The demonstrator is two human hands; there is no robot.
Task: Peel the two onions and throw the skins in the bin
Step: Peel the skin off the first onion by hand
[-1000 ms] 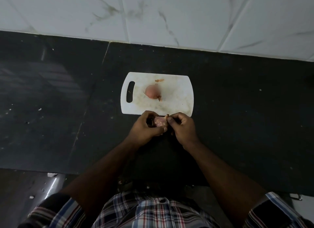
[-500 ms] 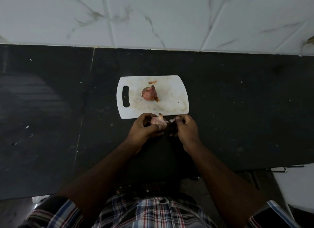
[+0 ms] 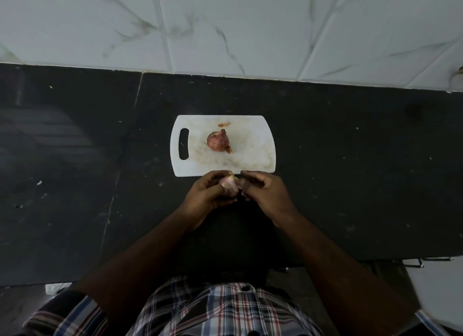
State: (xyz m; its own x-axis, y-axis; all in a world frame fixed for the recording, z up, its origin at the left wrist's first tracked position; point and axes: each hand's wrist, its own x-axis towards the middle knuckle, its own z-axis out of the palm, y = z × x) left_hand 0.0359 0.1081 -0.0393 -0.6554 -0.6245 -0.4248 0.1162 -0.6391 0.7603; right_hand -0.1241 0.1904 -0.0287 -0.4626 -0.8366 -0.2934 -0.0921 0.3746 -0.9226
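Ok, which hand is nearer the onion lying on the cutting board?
Left, slightly. The left hand sits just below the unpeeled onion, gripping the other onion. The right hand is below and further to the side, picking at that held onion.

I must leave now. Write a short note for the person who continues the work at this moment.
Left hand grips an onion, partly peeled, just in front of the cutting board. Right hand has its fingers at the onion's side; whether they pinch skin cannot be seen.
The second onion lies on the board, skin on, with a scrap of skin behind it.
Done: first onion started.
Left: finish it, peel the second, bin the skins. No bin is in view.
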